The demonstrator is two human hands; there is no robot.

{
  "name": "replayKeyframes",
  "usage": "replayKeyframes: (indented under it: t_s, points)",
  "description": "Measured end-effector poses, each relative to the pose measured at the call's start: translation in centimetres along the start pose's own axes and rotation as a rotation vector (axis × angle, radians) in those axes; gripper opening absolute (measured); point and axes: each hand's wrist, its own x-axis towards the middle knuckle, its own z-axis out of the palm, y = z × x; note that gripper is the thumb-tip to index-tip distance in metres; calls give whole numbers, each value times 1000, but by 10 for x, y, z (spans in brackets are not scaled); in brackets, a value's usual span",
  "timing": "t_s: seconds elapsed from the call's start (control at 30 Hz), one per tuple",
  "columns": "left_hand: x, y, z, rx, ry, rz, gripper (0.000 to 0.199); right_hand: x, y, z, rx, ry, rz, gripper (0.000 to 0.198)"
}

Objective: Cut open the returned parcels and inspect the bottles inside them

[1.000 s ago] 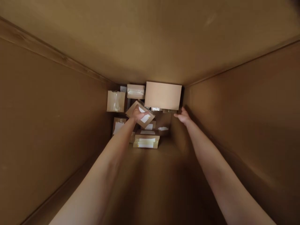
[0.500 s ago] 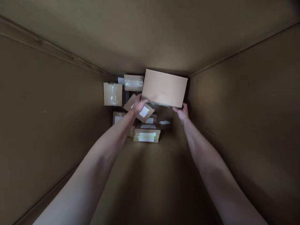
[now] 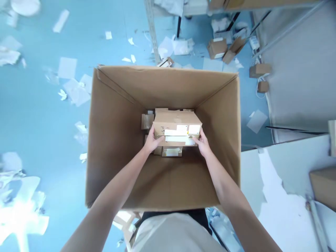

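Observation:
A brown cardboard box (image 3: 175, 122) with white labels and tape along its near side is held between my two hands, inside a much larger cardboard carton (image 3: 168, 182). My left hand (image 3: 153, 140) grips its left end, thumb over the front face. At the right end, my right hand (image 3: 202, 142) is closed on it in the same way. Smaller boxes lie deeper in the carton: a taped box (image 3: 147, 121) to the left and a labelled one (image 3: 172, 152) below the held box. The held box hides most of the others.
Blue floor (image 3: 115, 49) with scattered paper surrounds the carton. Several small boxes, one of them a brown box (image 3: 217, 47), lie beyond it at the upper right, below a table (image 3: 273, 4). A grey-white surface (image 3: 291, 168) stands on the right.
My view has risen from deep inside the carton to above its rim. Both hands have lifted the box off the smaller ones, and its labelled side now faces me.

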Motion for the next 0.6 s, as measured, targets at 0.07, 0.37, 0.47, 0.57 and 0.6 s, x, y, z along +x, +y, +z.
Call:
replayKeyframes:
  t_s: [0.07, 0.37, 0.47, 0.57, 0.6]
  points:
    - [-37, 25, -11, -10, -7, -13, 98, -34, -26, -2, 14, 4, -43, 90]
    - [-177, 171, 11, -146, -17, 370, 74, -224, -147, -143, 48, 399, -359, 73]
    - [-198, 229, 77, -186, -165, 438, 74, -273, -155, -235, -11, 512, -402, 64]
    - [-212, 265, 162, -174, -273, 432, 74, -296, -130, -322, -1, 537, -424, 57]
    - [-214, 270, 192, -162, -278, 413, 75, -299, -116, -348, 23, 534, -424, 56]
